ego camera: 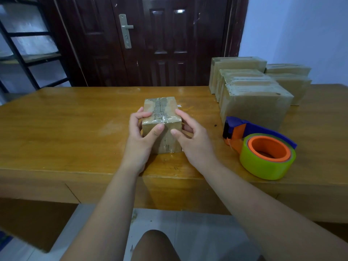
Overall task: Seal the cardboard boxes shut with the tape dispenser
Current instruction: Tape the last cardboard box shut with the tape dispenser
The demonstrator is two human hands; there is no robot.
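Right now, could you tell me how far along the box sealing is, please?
Done: the small box already has clear tape along its top seam and down the near side. In hand: the left hand and right hand grip its sides, thumbs pressing the near face. The dispenser lies unused on the table. The stack at the back right also looks taped; no unsealed box shows.

Wooden table (75,117): small box (162,127), tape dispenser (263,147), stacked boxes (252,91).

Your small cardboard box (161,117) sits upright mid-table, clear tape along its top seam — the blue-and-orange tape dispenser (263,146) lies on its side, right of it.
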